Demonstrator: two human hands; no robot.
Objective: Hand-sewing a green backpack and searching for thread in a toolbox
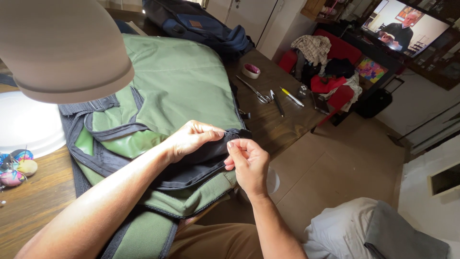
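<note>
**Both hands pinched on green bag's zipper edge**

Green bag [177, 91] lies flat on the wooden counter [282, 115], its open zipper edge [201, 163] hanging twd the person. Left hand [189, 139] pinches the dark zipper tape from above; right hand [247, 163] has fingertips closed together right at the tape's end, poss. on smth small – can't tell what. Hands nearly touching. Fabric looks soft, floppy, light, prob. bunches easily; the stiffer zipper tape seems the best place to grip. Scissors [254, 91], pens [290, 96], tape roll [250, 70] sit further back; pincushion [17, 168] at left
</note>
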